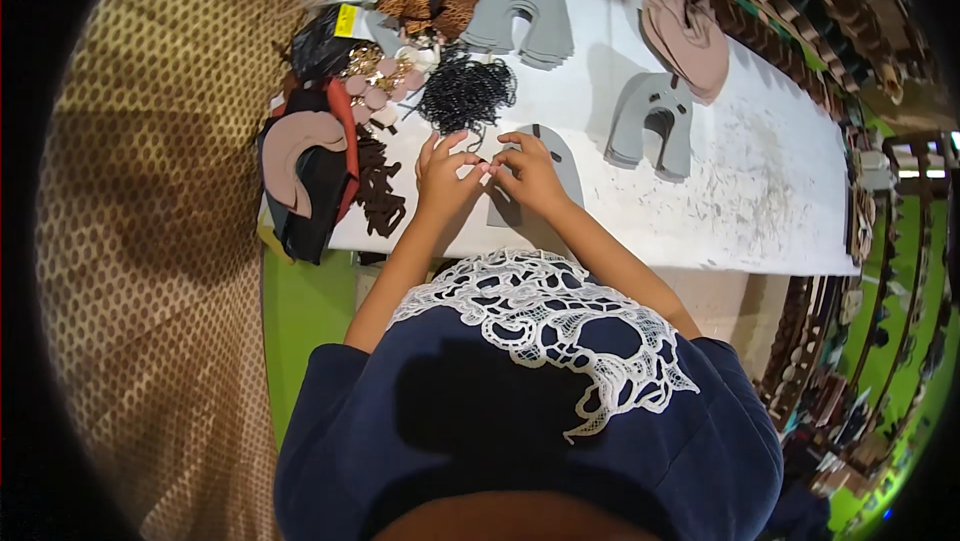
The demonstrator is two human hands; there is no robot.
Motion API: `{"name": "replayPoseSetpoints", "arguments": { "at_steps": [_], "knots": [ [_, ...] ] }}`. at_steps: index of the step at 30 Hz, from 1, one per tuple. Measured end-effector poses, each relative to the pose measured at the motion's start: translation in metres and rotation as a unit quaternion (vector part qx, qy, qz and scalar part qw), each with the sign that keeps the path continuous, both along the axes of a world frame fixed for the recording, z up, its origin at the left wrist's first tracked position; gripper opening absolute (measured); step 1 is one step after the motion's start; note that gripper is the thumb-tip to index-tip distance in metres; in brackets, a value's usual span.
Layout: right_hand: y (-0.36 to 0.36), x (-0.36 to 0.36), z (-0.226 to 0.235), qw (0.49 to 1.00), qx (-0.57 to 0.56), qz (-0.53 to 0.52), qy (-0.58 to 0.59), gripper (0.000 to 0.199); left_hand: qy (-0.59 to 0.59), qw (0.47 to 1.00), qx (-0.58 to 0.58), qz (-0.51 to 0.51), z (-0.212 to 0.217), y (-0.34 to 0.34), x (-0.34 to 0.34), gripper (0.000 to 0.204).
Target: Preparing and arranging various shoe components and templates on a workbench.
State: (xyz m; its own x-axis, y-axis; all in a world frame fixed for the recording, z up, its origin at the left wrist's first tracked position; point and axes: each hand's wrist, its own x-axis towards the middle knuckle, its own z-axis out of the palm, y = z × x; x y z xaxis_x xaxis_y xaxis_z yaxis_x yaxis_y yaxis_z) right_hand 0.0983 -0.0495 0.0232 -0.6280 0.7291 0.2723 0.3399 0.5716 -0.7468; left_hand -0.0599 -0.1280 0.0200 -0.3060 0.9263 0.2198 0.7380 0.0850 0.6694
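Observation:
My left hand and my right hand meet fingertip to fingertip, both pinched. A tiny dark bit seems to sit between the fingertips, too small to name. Beneath my hands lies a grey arch-shaped piece with a dark mark near its top, partly hidden by my right hand. Just beyond my fingers is a tangled heap of thin black cords. Left of my left hand rests a pile of short dark brown strips.
Stacked grey arches lie at the back and more grey arches to the right. Pink curved pieces sit at the far right, another pink stack at left. Round pink discs lie near black cords on the white table.

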Motion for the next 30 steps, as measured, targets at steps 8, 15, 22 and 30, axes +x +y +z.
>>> {"name": "replayPoseSetpoints", "arguments": {
  "at_steps": [8,15,22,30],
  "knots": [
    [0.003,0.039,-0.004,0.997,0.010,-0.078,-0.021,0.018,0.015,0.998,0.004,-0.065,-0.001,0.025,0.025,0.011],
    [0.004,0.063,-0.010,0.985,-0.004,-0.162,-0.059,0.020,0.198,0.957,-0.115,-0.181,0.015,0.054,0.018,0.006],
    [-0.004,0.067,-0.010,0.983,-0.006,-0.170,-0.062,0.017,0.196,0.953,-0.102,-0.205,0.008,0.073,0.022,0.004],
    [-0.005,0.069,-0.014,0.983,0.017,-0.172,-0.057,0.016,0.223,0.947,-0.126,-0.195,0.006,0.076,0.024,0.005]
  ]
}}
